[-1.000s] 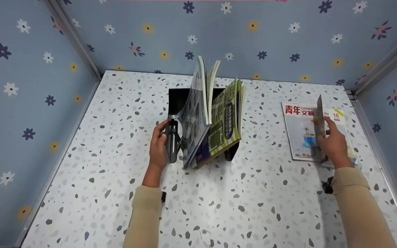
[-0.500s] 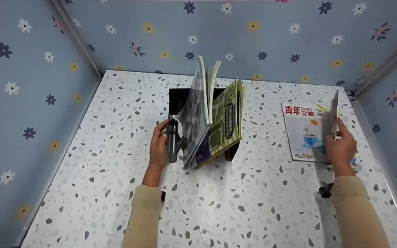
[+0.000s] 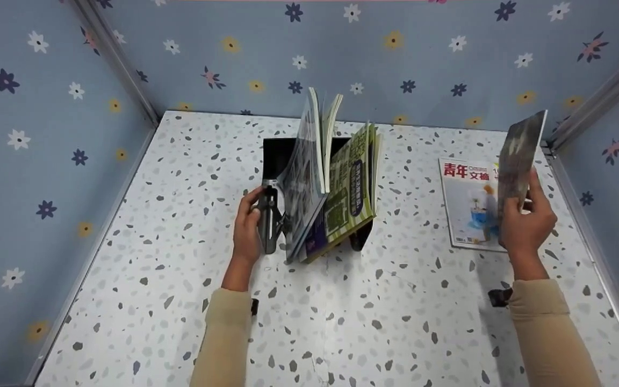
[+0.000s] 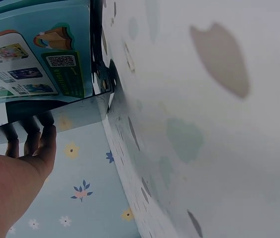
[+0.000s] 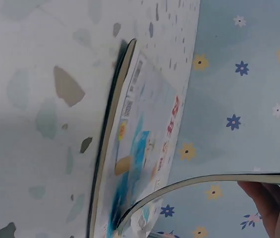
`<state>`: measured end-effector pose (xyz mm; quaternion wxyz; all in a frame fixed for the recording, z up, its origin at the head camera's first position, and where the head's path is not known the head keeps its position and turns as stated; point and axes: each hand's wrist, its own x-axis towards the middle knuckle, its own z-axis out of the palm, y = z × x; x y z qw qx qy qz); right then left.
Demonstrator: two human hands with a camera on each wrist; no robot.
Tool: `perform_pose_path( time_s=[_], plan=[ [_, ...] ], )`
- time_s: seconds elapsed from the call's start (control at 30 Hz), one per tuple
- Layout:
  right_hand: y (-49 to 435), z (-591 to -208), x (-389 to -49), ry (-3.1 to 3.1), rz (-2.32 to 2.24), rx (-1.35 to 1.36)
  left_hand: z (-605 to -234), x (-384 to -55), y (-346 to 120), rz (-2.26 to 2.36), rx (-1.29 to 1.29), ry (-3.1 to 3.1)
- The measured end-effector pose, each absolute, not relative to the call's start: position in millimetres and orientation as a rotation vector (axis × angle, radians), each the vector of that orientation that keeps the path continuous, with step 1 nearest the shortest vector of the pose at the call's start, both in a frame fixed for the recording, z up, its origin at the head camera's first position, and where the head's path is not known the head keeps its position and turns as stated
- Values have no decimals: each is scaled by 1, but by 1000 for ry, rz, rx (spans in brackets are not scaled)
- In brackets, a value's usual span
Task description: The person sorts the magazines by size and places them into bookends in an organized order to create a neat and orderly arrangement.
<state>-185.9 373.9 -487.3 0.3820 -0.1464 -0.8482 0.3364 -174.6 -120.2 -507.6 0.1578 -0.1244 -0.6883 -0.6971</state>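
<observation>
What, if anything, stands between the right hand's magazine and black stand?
Nothing upright shows between the held magazine and black stand: only a flat magazine and tabletop. A green book leans at the stand's right.

A dark magazine (image 3: 518, 153) curves upright above a white magazine (image 3: 464, 209).

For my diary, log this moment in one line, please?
left hand: touches black metal bookend | right hand: holds thin dark paper magazine | white red-titled magazine: flat

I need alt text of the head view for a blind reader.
A person's right-hand grip holds up a dark magazine, partly hiding a flat magazine on a speckled table. The left-hand grip touches a black bookstand holding leaning books.
</observation>
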Motion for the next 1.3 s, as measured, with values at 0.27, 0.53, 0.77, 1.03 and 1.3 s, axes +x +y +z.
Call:
perform_pose_path(
  time_s=[0.27,0.53,0.77,1.03,1.3],
  plan=[
    [343,-466,-186,-1981,971,-162,-508,-174,-120,-1972,-342,-1989],
    [307,-452,-184,-1880,1007,-21,-508,-174,-120,-1993,-329,-1983],
    [261,-437,-174,-1706,1146,88,-509,-175,-120,-1996,-353,-1974],
    [214,-418,-170,-1504,1273,196,-509,-175,-120,-1967,-333,-1992],
    [179,-411,-168,-1351,1280,196,-509,-175,-119,-2027,-322,-1974]
  ],
)
